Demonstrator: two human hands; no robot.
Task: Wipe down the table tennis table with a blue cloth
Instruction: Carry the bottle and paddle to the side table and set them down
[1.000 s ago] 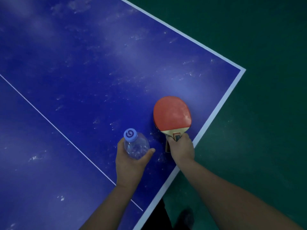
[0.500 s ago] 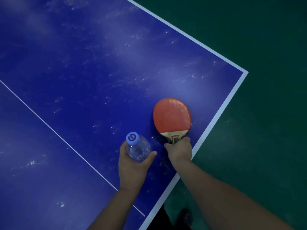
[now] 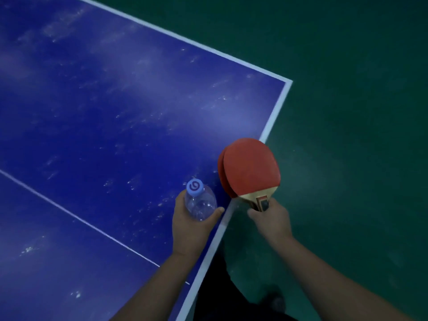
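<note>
- Head view: the left hand (image 3: pixel 193 224) curls round a bottle (image 3: pixel 199 202), thumb on its near side; the bottle looks upright, its blue cap (image 3: pixel 195 186) just beyond the fingers.
- The right hand (image 3: pixel 269 218) grips the handles of the bats (image 3: pixel 249 169), whose red blades stand just beyond the knuckles, over the table's white edge.
- The table (image 3: pixel 97 117) spreads out beyond and left of both hands, its blue top dusted with pale smears. The blue cloth is nowhere in view.
- Risk, as I judge it: two handles share one grip, so the lower bat could slide out and fall to the green floor (image 3: pixel 347 89) on the right.
- Risk: with both hands full, wiping cannot begin; a loosened bottle could tip and wet the top.
- Count: two hands, one bottle, one cap, two stacked bats, one table, no cloth.
</note>
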